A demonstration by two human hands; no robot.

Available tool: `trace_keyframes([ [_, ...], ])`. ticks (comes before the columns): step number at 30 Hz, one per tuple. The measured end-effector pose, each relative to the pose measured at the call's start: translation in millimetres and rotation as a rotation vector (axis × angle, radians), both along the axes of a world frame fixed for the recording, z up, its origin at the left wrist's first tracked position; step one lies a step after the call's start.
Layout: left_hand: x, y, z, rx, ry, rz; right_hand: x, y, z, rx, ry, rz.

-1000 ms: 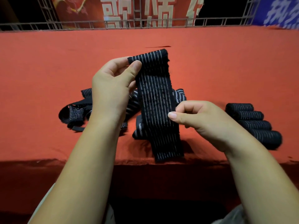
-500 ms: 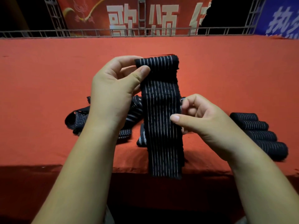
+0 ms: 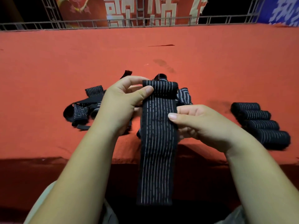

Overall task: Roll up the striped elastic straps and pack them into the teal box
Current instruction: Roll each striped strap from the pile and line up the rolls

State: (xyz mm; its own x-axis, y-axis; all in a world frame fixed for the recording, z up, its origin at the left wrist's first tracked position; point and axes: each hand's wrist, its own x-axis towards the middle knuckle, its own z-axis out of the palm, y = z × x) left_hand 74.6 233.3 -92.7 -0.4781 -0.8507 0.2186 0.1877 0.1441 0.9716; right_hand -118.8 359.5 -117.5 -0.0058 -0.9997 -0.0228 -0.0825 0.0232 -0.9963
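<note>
Head view: your left hand (image 3: 119, 107) pinches started roll at top of striped strap (image 3: 157, 143), right hand (image 3: 202, 123) pinches strap mid-length, tail hanging over counter (image 3: 210, 70) edge. Roll tight, edges flush, tension from right hand. Finished rolls (image 3: 258, 125) right; teal box unseen.

Four rolled straps (image 3: 260, 124), one part-rolled strap (image 3: 157, 143), one loose tangle (image 3: 80, 110)

One view. The head camera sits above the person's forearms and faces forward and down over the table (image 3: 48, 78). It is close: the left hand (image 3: 119, 107), right hand (image 3: 202, 125) and strap (image 3: 157, 143) fill the centre, and the forearms enter from the bottom corners. The railing (image 3: 178, 21) and banner (image 3: 90, 13) mark the far top edge.
</note>
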Motion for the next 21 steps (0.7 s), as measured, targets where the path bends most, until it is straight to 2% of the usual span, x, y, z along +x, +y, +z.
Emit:
trace_keyframes([
  [5, -3.2, -5.6, -20.7, 0.038, -0.052, 0.019, -1.2, -14.5, -9.9, -0.018, 0.099, -0.236],
  [10, -2.8, -13.8, -33.0, 0.065, 0.001, -0.016, 3.7, -27.9, -11.6, -0.135, 0.008, -0.372],
  [21, -6.5, -18.7, -37.6, 0.029, 0.039, -0.085, 6.9, -44.1, -22.9, -0.253, -0.039, -0.446],
])
